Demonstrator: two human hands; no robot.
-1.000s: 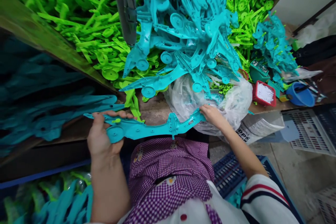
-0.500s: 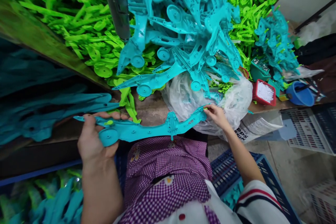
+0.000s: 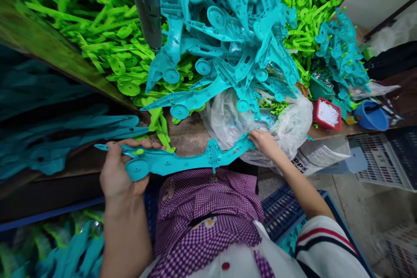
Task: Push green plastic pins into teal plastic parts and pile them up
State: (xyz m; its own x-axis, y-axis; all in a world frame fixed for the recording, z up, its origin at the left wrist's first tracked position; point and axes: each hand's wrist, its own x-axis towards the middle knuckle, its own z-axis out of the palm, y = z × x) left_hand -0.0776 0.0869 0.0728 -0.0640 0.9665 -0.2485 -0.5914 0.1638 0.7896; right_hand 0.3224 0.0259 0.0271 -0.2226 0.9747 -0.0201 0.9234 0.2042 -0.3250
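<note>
A long turquoise plastic part (image 3: 185,163), with a round disc at its left end and a ribbed bracket near its middle, lies across in front of my apron. My left hand (image 3: 120,169) is closed round the left end, thumb on top. A small yellow-green piece (image 3: 138,152) sits on the part by that hand. At the right end, my right hand (image 3: 263,141) is closed, fingertips pressed against the part; whatever lies under them is hidden. Just behind that hand is a clear plastic bag (image 3: 224,113) with small green pieces (image 3: 276,107) in its opening.
Heaped turquoise parts (image 3: 224,30) and green parts (image 3: 107,30) cover the bench. A grey post (image 3: 146,8) hangs down in front. To the right stand a red basket of white pieces (image 3: 328,113) and a blue bowl (image 3: 373,115). Crates (image 3: 280,213) are on the floor.
My right hand has shifted slightly left, its fingers now further onto the part's right end. The small green piece that showed at those fingertips is now hidden. My left hand still grips the part.
</note>
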